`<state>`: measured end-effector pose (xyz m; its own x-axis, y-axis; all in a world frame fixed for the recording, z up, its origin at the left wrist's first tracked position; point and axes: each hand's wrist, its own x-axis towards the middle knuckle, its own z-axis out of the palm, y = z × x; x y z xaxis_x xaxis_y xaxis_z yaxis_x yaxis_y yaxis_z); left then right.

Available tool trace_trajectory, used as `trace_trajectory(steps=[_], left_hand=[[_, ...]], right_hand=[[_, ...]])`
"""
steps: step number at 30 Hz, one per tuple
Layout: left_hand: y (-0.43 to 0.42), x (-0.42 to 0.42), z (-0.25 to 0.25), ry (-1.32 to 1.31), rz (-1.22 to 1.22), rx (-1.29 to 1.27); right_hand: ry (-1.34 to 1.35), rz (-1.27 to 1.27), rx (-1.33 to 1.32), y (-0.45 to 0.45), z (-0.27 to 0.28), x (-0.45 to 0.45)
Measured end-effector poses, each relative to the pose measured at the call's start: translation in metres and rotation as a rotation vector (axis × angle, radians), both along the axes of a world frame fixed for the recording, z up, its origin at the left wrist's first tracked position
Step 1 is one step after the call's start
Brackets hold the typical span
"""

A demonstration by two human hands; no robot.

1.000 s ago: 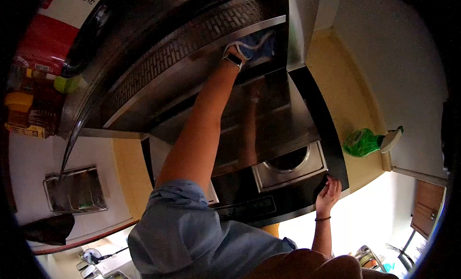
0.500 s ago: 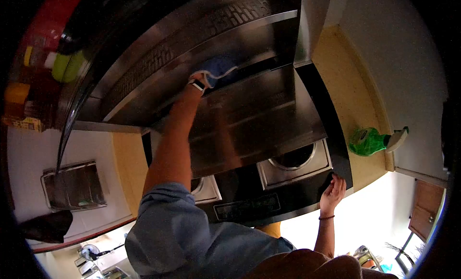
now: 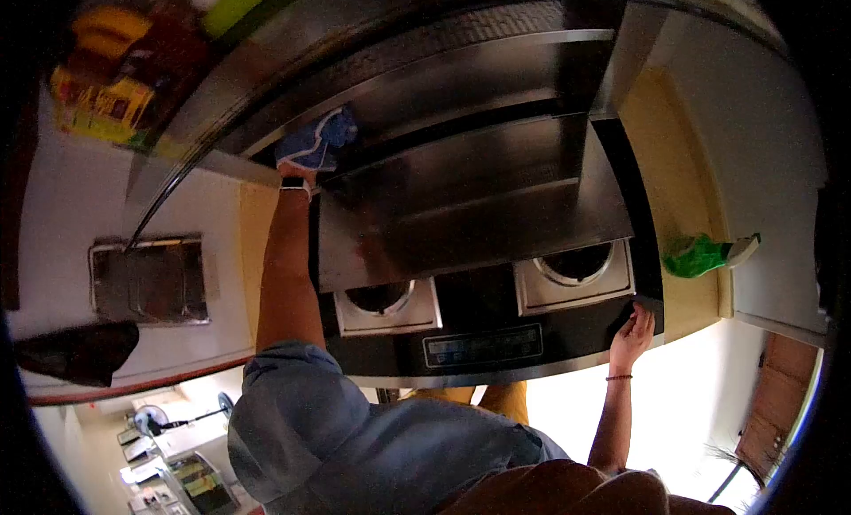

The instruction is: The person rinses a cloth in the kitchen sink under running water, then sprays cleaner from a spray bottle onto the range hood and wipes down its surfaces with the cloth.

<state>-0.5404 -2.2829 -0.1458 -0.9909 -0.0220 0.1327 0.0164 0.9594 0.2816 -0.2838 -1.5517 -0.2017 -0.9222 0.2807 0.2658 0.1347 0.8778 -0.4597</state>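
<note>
A: Report the change in position.
B: The left hand (image 3: 298,171) has travelled leftward with the blue cloth (image 3: 321,136). The cloth was at the right end of the long metal strip (image 3: 461,79) one second ago and is now at its left end. Contact work has therefore spanned most of the strip, judging by the two end positions.

A: State of the hands?
B: Left: gripping the cloth, which covers most of the fingers. Right hand (image 3: 632,336): fingers bent and close together at the near right corner of the black cooktop (image 3: 479,307), its station unchanged. Whether it holds anything, or touches the edge, cannot be told.

A: Describe the surface.
B: A slotted grille (image 3: 461,35) runs beyond the strip. Between the hands lie two burners, the left burner (image 3: 387,304) and the right burner (image 3: 581,274), with a control panel (image 3: 483,345) nearer the body.

A: And the room?
B: Just beyond the right hand, on the yellowish tabletop (image 3: 687,191), is a green spray bottle (image 3: 696,255). Well left of the left hand is a metal-rimmed fitting (image 3: 149,282); behind and below it, a fan (image 3: 151,419). Yellow-topped containers (image 3: 102,94) beyond the left hand are blurred.
</note>
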Motion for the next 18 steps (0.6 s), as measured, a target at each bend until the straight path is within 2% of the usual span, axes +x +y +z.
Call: trace_trajectory(steps=[4, 7, 8, 9, 10, 11, 12, 13, 14, 15, 16, 18], left_hand=[[-0.004, 0.045, -0.001, 0.061, -0.032, 0.279], [0.017, 0.071, -0.007, 0.107, -0.206, 0.537], [0.041, 0.082, 0.016, 0.205, -0.273, 0.332], [0.067, 0.093, 0.040, 0.322, -0.320, 0.126], [0.105, 0.108, 0.081, 0.543, -0.406, -0.213], [0.122, 0.110, 0.071, 0.547, -0.385, -0.217], [0.140, 0.116, 0.076, 0.548, -0.346, -0.149], [0.158, 0.126, 0.084, 0.538, -0.297, -0.017], [0.176, 0.138, 0.092, 0.431, -0.206, 0.385], [0.198, 0.152, 0.101, 0.357, -0.111, 0.839], [0.221, 0.165, 0.111, 0.319, -0.023, 1.183], [0.260, 0.188, 0.131, 0.258, 0.021, 1.487]], right_hand=[[0.027, 0.013, 0.048, -0.002, 0.003, 0.000], [0.161, 0.074, 0.155, 0.002, -0.007, 0.000], [0.165, 0.097, 0.159, 0.009, -0.011, 0.001], [0.132, 0.106, 0.030, 0.016, -0.017, 0.000], [0.094, 0.114, -0.100, 0.016, -0.019, 0.001], [0.100, 0.133, -0.097, 0.013, -0.015, 0.003], [0.098, 0.103, -0.413, 0.011, -0.011, -0.001], [0.083, 0.072, -0.728, 0.011, -0.007, -0.006], [0.085, 0.113, -0.809, -0.001, 0.008, -0.016], [0.048, 0.085, -1.097, -0.048, 0.069, -0.020], [-0.032, 0.219, -1.177, -0.074, 0.099, -0.029], [-0.130, 0.568, -1.345, -0.142, 0.167, -0.036]])
